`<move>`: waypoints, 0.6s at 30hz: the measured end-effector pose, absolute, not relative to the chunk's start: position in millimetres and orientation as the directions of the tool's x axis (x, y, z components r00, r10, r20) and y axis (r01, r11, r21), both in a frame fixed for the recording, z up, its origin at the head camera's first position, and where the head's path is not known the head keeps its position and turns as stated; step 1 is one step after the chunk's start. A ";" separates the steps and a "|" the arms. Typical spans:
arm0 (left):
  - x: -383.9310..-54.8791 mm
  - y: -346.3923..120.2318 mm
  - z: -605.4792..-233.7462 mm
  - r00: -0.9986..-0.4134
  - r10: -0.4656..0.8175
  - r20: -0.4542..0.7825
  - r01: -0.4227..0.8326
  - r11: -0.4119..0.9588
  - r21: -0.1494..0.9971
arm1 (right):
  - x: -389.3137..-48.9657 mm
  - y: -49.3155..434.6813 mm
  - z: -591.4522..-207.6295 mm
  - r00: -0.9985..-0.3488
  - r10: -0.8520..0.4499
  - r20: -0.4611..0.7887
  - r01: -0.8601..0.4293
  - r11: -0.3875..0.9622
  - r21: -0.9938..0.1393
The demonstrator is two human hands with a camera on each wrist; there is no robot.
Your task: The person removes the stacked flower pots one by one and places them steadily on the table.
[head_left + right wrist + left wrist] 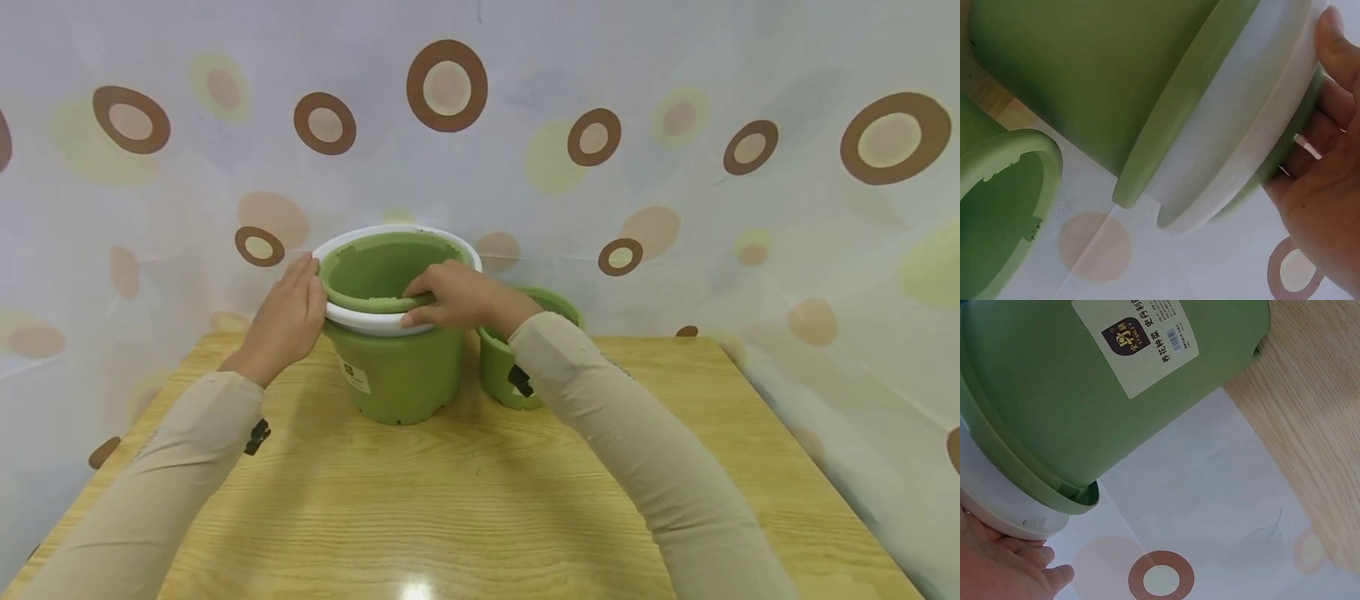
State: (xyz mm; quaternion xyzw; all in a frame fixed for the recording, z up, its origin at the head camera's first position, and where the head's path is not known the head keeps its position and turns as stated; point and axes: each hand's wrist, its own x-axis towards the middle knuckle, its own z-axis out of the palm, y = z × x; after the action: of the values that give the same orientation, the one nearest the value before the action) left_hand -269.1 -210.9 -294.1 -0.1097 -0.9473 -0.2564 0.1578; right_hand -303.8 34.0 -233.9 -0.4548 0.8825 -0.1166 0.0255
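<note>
A stack of nested flowerpots stands toward the back of the table: a large green flowerpot (405, 375) outside, a white flowerpot (367, 322) inside it, and a smaller green flowerpot (360, 271) innermost. My left hand (285, 312) rests on the left side of the white rim, its fingers extended. On the right, my right hand (468, 296) grips the front rims of the two inner pots. Its thumb presses the white rim (1272, 112), while the fingers curl over the innermost green rim into that pot. The lower parts of the inner pots are hidden.
Another green flowerpot (498, 371) stands just right of the stack, partly behind my right forearm. A printed label (1147, 344) is stuck on the outer pot. Behind the wooden table (450, 500) hangs a patterned sheet (525, 208).
</note>
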 end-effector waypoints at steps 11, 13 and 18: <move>-270.1 -211.2 -293.3 -0.924 0.122 0.362 0.288 0.844 0.452 | -292.9 33.6 -238.7 -0.601 -0.785 0.146 -0.794 0.569 -0.213; -269.7 -211.1 -293.7 -0.926 0.124 0.356 0.286 0.845 0.451 | -292.1 34.1 -239.7 -0.606 -0.782 0.147 -0.792 0.574 -0.211; -269.5 -210.7 -294.9 -0.926 0.123 0.358 0.286 0.846 0.451 | -290.9 34.7 -240.8 -0.618 -0.771 0.155 -0.783 0.585 -0.211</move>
State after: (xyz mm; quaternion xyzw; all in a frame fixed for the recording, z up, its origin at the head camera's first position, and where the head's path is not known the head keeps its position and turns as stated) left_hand -269.5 -210.7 -294.9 -0.1080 -0.9472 -0.2561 0.1599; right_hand -290.9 34.7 -240.8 -0.4367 0.8899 -0.1299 -0.0232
